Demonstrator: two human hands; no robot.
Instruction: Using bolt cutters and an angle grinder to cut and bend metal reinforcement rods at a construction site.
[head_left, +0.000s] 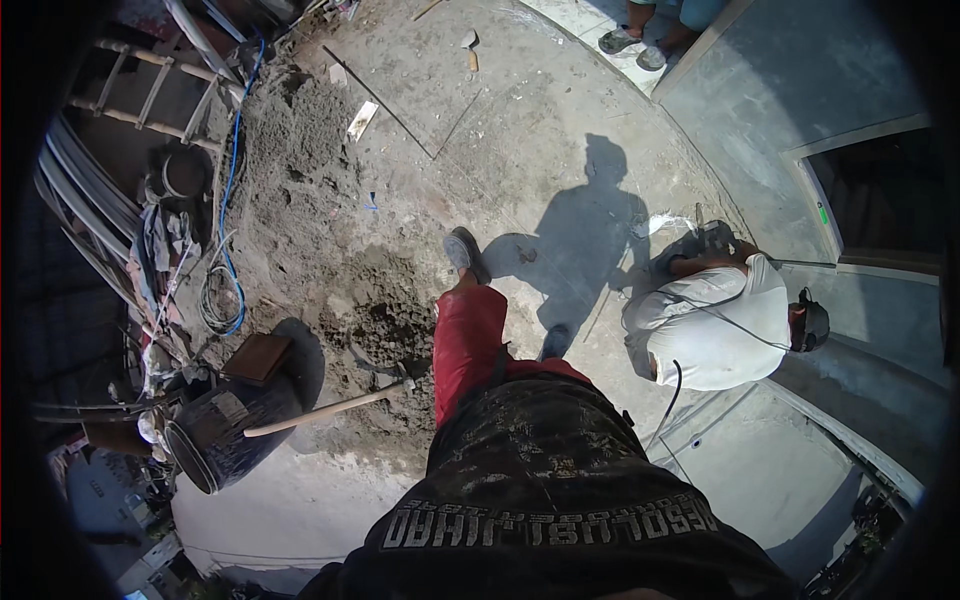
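Neither of my hands shows; only my dark, dirt-stained shirt (560, 450), a red trouser leg (468, 340) and my shoe (462, 252) appear. Just left of that leg lies a heap of damp grey mortar (385, 315). A tool's long wooden handle (325, 408) slants across from the heap, and its head is too buried or small to name. The handle's near end reaches over beside a dark barrel (250, 425), with a brown block-like object (257, 358) next to it. My shadow (585, 235) falls on the concrete ahead.
At right a crouching co-worker in a white shirt (720, 325) works by the wall. Another person's feet (635, 45) stand at the far right. A trowel (472, 55), a thin rod (385, 110), a blue hose (233, 200), a wooden ladder (150, 92) and pipes (95, 200) lie around.
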